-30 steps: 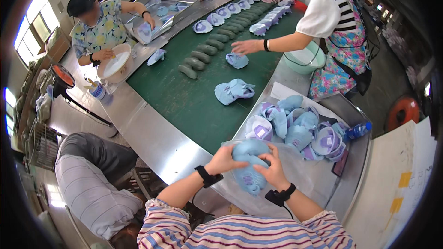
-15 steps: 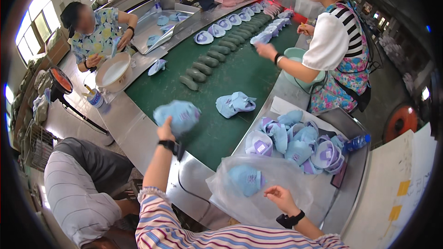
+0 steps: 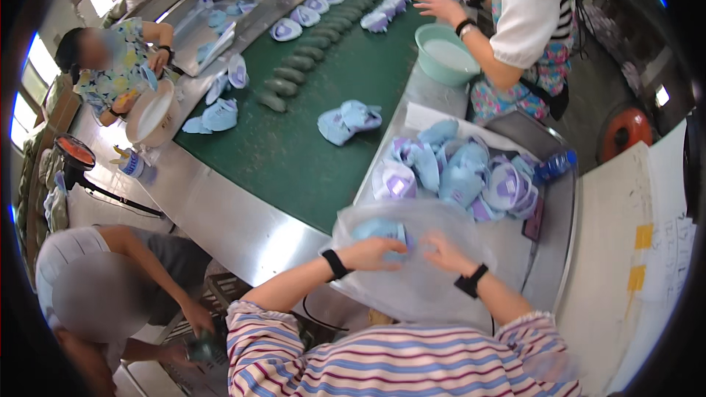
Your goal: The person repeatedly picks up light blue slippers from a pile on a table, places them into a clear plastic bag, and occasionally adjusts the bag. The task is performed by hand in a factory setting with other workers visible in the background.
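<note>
A light-blue shoe upper [image 3: 379, 230] lies on a translucent plastic sheet [image 3: 375, 290] in front of me. My left hand [image 3: 371, 254] is over the near side of this upper, fingers stretched out with a gap to the thumb. To its right, my right hand [image 3: 447, 256] hovers above the sheet, fingers apart and slightly blurred, holding nothing. Beyond the sheet a heap of blue and lilac shoe uppers [image 3: 463, 169] fills the metal tray. On the green conveyor belt [image 3: 294, 169] lie another pair of uppers [image 3: 349, 121] and more uppers [image 3: 219, 115] at its left edge.
Dark green shoe lasts [image 3: 293, 75] run up the belt between rows of uppers. Co-workers stand at both sides, by a green basin [image 3: 447, 55] and a beige basin [image 3: 152, 114]. Another person bends at lower left. A blue-capped bottle [image 3: 555, 167] lies beside the heap.
My left hand has let go of the blue uppers, which now lie at the belt's left edge, and has come back to the plastic sheet. The person at lower left has bent into fuller view.
</note>
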The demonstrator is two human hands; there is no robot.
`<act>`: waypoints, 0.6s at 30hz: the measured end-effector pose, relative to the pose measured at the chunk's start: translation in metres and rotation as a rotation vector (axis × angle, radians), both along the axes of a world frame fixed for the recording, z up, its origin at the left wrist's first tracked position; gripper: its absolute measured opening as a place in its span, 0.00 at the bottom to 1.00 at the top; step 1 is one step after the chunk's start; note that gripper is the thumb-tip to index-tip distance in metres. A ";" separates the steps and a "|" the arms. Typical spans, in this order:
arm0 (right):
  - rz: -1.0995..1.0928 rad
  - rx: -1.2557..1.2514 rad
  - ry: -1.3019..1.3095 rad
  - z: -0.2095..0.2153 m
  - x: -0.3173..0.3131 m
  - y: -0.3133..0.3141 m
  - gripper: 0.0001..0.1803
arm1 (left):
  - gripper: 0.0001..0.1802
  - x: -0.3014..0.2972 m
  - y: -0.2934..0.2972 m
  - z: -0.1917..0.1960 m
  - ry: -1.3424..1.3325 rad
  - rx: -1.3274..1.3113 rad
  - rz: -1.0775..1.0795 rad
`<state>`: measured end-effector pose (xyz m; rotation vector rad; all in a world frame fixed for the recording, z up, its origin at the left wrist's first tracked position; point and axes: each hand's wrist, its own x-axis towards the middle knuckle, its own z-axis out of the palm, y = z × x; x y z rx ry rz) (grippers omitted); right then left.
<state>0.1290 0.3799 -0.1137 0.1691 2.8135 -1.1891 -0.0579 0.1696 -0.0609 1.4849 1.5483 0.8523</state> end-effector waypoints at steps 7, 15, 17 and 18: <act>0.040 0.134 -0.281 0.023 -0.034 0.066 0.29 | 0.37 0.083 -0.040 -0.047 0.627 -0.026 0.211; -0.029 0.124 0.018 -0.015 -0.062 -0.031 0.48 | 0.39 0.071 -0.048 -0.074 0.436 -0.029 0.779; 0.019 0.344 -0.095 -0.023 -0.069 -0.067 0.49 | 0.40 0.080 -0.047 -0.072 0.499 -0.003 0.784; 0.040 0.453 -0.149 -0.026 -0.070 -0.076 0.50 | 0.40 0.082 -0.050 -0.073 0.523 0.016 0.783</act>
